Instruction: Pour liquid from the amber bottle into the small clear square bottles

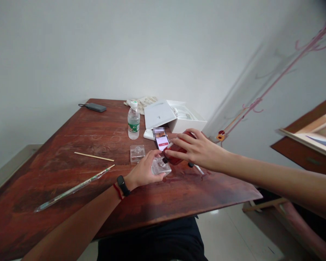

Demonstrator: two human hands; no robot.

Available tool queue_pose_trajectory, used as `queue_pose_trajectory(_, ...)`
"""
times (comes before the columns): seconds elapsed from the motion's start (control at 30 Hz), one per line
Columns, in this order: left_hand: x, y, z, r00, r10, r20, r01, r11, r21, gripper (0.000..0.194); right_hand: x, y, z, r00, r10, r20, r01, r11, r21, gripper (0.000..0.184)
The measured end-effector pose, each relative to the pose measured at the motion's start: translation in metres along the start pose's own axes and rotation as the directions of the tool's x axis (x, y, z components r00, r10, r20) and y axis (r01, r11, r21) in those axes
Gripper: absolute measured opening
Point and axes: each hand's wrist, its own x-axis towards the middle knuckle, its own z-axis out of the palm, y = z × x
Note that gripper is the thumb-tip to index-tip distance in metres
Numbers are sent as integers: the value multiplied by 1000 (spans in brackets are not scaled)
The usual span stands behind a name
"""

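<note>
My right hand is wrapped over a dark red bottle, which lies tilted with its dark neck pointing left. That neck is just over a clear, square-looking container; I cannot tell whether they touch. Around the container's left side curl the thumb and fingers of my left hand, steadying it on the table. A second clear square container sits just behind my left hand. To the right of the bottle lies a black cap with a pale stem. Any liquid at the bottle's mouth is too small to make out.
Behind my hands are a phone, a white open box and a water bottle. A bare stick and a wrapped stick lie left on the wooden table. A power bank rests farther back.
</note>
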Motion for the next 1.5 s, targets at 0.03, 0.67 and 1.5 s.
queue_pose_trajectory(0.03,0,0,0,1000,2,-1,-2,1000,1,77,0,0,0,1000,-4,3,4,1000,-2,54)
queue_pose_trajectory(0.67,1,-1,1,1000,31,3,-31,1000,-6,77,7,1,-7,1000,-18,15,17,999,39,57)
queue_pose_trajectory(1.5,1,2,-1,999,40,11,-40,999,-1,76,2,-4,-4,1000,21,22,-22,998,52,57)
